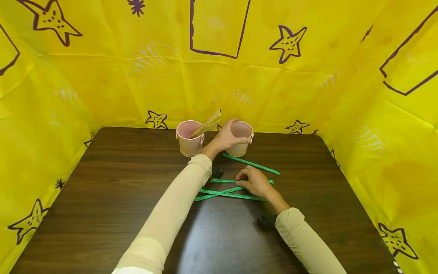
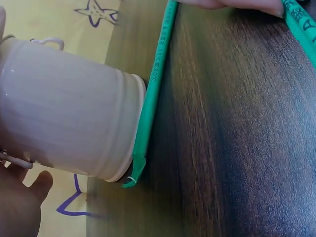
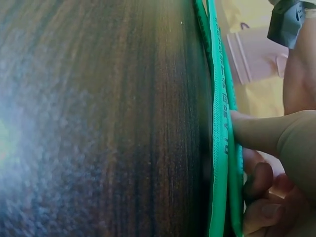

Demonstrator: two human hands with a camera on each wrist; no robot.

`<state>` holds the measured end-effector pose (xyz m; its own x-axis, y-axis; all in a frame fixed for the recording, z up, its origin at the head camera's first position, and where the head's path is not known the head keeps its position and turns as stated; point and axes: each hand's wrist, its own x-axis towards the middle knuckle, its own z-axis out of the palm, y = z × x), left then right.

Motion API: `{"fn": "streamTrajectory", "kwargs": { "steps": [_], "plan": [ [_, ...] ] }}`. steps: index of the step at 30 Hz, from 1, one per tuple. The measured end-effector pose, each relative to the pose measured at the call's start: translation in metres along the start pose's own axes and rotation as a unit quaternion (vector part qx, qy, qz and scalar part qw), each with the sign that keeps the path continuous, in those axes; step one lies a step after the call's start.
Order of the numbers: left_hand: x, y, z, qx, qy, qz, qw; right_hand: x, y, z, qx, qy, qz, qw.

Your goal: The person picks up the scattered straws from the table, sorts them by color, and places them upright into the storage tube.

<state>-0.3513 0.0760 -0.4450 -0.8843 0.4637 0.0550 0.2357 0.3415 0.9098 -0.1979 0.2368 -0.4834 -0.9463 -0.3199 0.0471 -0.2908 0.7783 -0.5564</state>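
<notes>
Crossing on the tabletop (image 1: 137, 179), two green strips (image 1: 236, 195) lay nearest; beyond, the right hand (image 1: 254, 182) pinched a third strip (image 1: 220, 181). Farther off, the left hand (image 1: 226, 137) gripped a pink bucket (image 1: 237, 151), probably to steady it.

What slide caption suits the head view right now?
Left hand holds a pink bucket, right hand pinches a green straw; a second bucket holds tan sticks.

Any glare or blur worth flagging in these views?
Head: pale glare on the near part of the table; left wrist: rather dim, though some print on the green strip beside the bucket reads; right wrist: bright spot at the left edge.
</notes>
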Motion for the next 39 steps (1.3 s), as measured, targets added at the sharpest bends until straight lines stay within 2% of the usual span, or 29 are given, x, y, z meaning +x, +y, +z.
{"fn": "streamTrajectory", "kwargs": {
  "steps": [6, 11, 16, 19, 24, 27, 30, 32, 34, 36, 39],
  "plan": [
    [-0.001, 0.001, 0.0, -0.01, 0.001, -0.006, 0.9999, -0.001, -0.001, -0.003, -0.014, -0.003, -0.029, 0.999],
    [-0.001, 0.004, -0.001, -0.017, -0.015, -0.01, 0.9997, -0.006, -0.003, -0.016, -0.015, -0.017, -0.054, 0.998],
    [-0.001, 0.006, -0.003, -0.021, -0.029, -0.019, 0.9992, -0.014, -0.003, -0.038, 0.036, -0.046, -0.046, 0.997],
    [-0.001, 0.005, -0.005, -0.024, -0.032, -0.025, 0.9989, -0.019, -0.002, -0.051, 0.071, -0.05, -0.031, 0.996],
    [-0.001, 0.004, -0.004, -0.03, -0.024, -0.026, 0.9989, -0.024, -0.002, -0.072, 0.102, -0.005, -0.027, 0.994],
    [0.0, 0.004, -0.003, -0.031, -0.023, -0.019, 0.9991, -0.024, -0.004, -0.084, 0.114, 0.041, -0.027, 0.992],
    [0.0, 0.004, -0.002, -0.034, -0.026, -0.017, 0.9989, -0.022, -0.007, -0.093, 0.146, 0.092, -0.025, 0.985],
    [0.0, 0.004, -0.001, -0.038, -0.027, -0.019, 0.9987, -0.02, -0.011, -0.098, 0.191, 0.123, -0.017, 0.974],
    [-0.001, 0.005, -0.001, -0.04, -0.027, -0.023, 0.9985, -0.014, -0.016, -0.103, 0.258, 0.157, -0.01, 0.953],
    [-0.001, 0.005, -0.002, -0.042, -0.024, -0.024, 0.9985, -0.008, -0.023, -0.108, 0.332, 0.196, -0.009, 0.923],
    [-0.002, 0.006, -0.003, -0.043, -0.021, -0.023, 0.9986, 0.002, -0.035, -0.114, 0.433, 0.254, -0.027, 0.865]
  ]
}}
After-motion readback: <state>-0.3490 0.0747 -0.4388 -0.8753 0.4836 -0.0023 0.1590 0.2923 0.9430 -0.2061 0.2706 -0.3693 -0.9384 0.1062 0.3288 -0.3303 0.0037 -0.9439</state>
